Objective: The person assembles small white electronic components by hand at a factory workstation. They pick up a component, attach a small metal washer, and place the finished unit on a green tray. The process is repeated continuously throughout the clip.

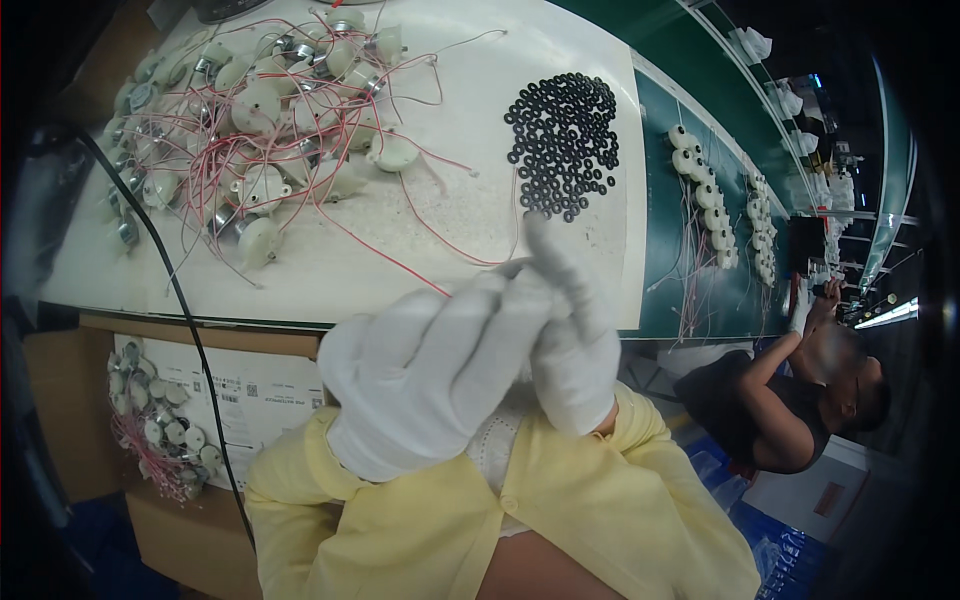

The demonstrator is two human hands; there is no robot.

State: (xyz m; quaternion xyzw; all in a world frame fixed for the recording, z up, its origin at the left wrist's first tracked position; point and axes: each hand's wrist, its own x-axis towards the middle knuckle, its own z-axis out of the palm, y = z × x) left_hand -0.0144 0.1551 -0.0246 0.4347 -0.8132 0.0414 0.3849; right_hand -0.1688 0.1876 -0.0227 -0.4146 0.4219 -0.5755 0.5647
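Note:
Both my hands wear white gloves and meet in front of my chest, just past the table's near edge. My left hand (430,365) has its fingers closed around something that they hide. Red wires (415,274) run from the table toward this grip. Against the left fingertips presses my right hand (578,335), closed, with one finger sticking up and slightly blurred. What lies between the hands is covered. Beyond them, small black rings (563,140) lie in a flat heap on the white table top (450,215).
Left on the table is a tangled pile of whitish round motors (255,108) with red wires. Rows of similar parts (712,205) lie on a green surface at right. A cardboard box (190,525) holds more, below a black cable (190,315). A co-worker (770,400) sits at right.

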